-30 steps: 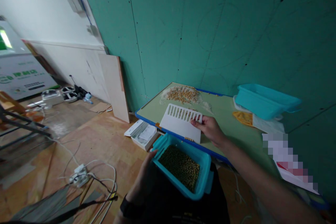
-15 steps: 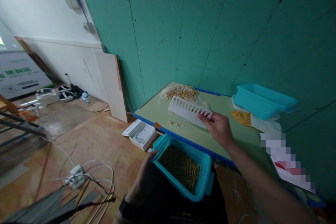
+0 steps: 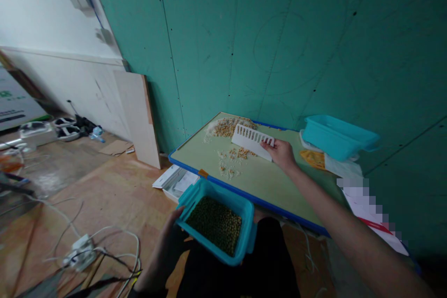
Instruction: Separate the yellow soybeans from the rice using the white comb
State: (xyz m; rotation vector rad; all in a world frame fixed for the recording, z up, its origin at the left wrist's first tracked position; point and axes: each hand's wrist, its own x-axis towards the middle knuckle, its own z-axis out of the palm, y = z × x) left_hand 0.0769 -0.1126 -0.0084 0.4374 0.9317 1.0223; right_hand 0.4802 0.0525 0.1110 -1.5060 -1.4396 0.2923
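The right hand [image 3: 281, 153], its grip clenched on one end of a white slotted plastic scraper [image 3: 252, 140], holds the tool tilted on the green, blue-edged counter [image 3: 265, 181], just beside a heap of yellow beans and white grains [image 3: 226, 128] at the far corner. The left hand [image 3: 167, 237] grasps a teal plastic tub [image 3: 223, 194] of green beans [image 3: 214, 223] below the near edge. This looks like raking the mix; drawing it nearer calls for the scraper's edge kept flat on the counter

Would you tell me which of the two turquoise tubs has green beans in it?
The tub that the left hand holds below the table's near edge; the other tub sits on the table by the wall, contents hidden.
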